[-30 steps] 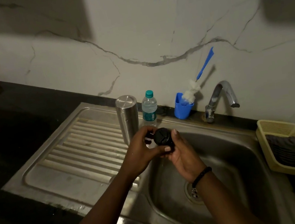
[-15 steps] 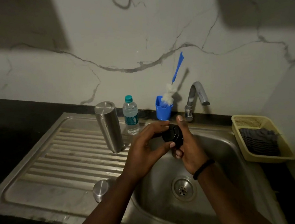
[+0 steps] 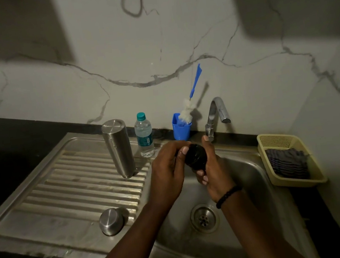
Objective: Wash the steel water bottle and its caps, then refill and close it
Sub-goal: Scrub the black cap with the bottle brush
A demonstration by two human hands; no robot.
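Over the sink [image 3: 247,174], our left hand [image 3: 168,170] and right hand [image 3: 212,173] both still grip the black cap [image 3: 195,157], now turned edge-on: hand-scrubbing continues, tap dry.

Black cap [image 3: 195,156], silver bottle [image 3: 119,148], blue cup [image 3: 181,130], yellow basket [image 3: 298,181], striped cloth [image 3: 287,163].

Bottle [image 3: 119,148] left of tap [image 3: 217,116]

plastic water bottle [image 3: 144,135] by wall, blue cup [image 3: 181,129] holding bottle brush [image 3: 191,97], yellow basket [image 3: 281,178] with dark cloth [image 3: 288,163].
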